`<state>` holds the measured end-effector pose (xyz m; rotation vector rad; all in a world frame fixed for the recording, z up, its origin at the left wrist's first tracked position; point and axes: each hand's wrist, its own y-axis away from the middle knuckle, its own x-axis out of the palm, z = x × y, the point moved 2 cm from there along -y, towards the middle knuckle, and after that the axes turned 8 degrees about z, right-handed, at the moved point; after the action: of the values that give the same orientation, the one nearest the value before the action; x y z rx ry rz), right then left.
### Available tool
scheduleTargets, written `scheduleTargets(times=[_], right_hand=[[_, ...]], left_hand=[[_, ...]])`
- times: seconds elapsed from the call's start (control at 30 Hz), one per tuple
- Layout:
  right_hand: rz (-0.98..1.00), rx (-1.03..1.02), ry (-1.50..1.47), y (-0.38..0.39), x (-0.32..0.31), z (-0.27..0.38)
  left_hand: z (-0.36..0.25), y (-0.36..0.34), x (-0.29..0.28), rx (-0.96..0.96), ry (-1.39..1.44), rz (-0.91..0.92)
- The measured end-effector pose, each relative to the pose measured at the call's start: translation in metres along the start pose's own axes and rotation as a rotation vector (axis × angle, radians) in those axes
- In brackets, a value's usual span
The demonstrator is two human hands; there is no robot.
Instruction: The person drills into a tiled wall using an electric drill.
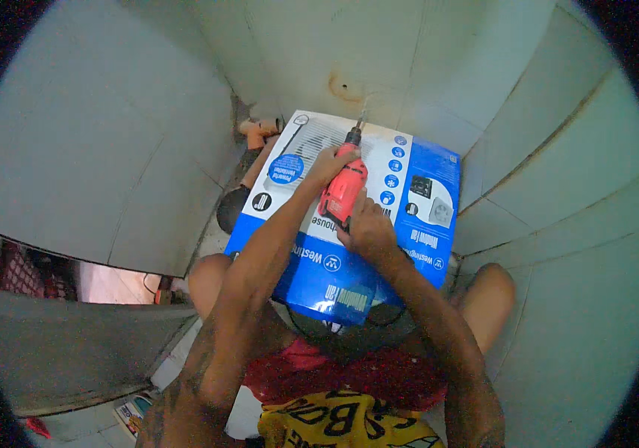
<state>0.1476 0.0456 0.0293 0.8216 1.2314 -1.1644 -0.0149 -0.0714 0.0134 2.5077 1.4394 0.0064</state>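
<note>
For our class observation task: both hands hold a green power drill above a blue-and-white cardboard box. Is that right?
No, the colour is wrong: in the head view, the left hand and right hand hold a red power drill above a blue-and-white cardboard box.

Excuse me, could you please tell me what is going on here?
Someone is holding a red drill over a blue-and-white fan box. The left hand grips it near the front, the right hand at the rear. The bit points toward the pale wall, right of a brown-stained hole; whether it touches is unclear.
</note>
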Motion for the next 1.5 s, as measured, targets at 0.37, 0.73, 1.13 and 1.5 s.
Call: scheduleTargets(times=[0.37,0.73,1.13,1.5], right_hand=[[0.059,-0.015,-0.004,0.008,-0.014,-0.024],[-0.037,-0.076,0.102,0.005,-0.013,-0.029],[0.086,-0.073,0.128,0.0,-0.014,-0.025],[-0.054,-0.139,0.167,0.0,-0.004,-0.033]], left_hand=[[-0.032,0.014,0.026,-0.012,-0.442,-0.428],[-0.025,0.005,0.018,-0.043,-0.669,-0.4],[-0.016,0.01,0.005,-0.023,-0.494,-0.347],[-0.015,-0.003,0.017,-0.151,-0.635,-0.391]])
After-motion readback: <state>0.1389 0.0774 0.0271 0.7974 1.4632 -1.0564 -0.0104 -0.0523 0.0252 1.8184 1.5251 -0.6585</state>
